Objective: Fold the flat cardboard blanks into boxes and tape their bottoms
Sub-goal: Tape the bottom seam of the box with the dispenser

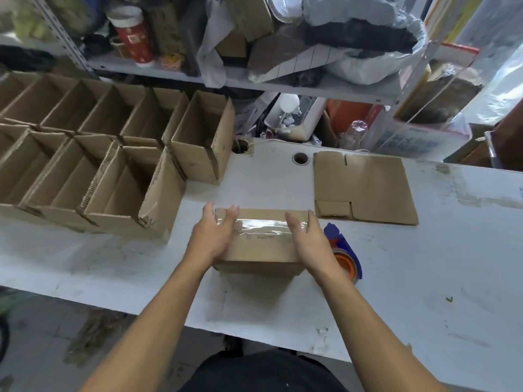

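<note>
I see my left hand (213,236) and right hand (307,239) spread flat, pressing the taped box (263,244) on the table (396,278).

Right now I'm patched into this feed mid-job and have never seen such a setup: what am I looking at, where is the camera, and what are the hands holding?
There is no machine here: a person wears one camera on the head, looking down at their own arms. The left hand and right hand press flat on either end of an upturned box, whose bottom seam already carries clear tape. Neither hand grips anything. A blue and orange tape dispenser lies just right of it on the white table. A flat cardboard blank waits beyond, and finished open boxes stand in rows at left.
</note>
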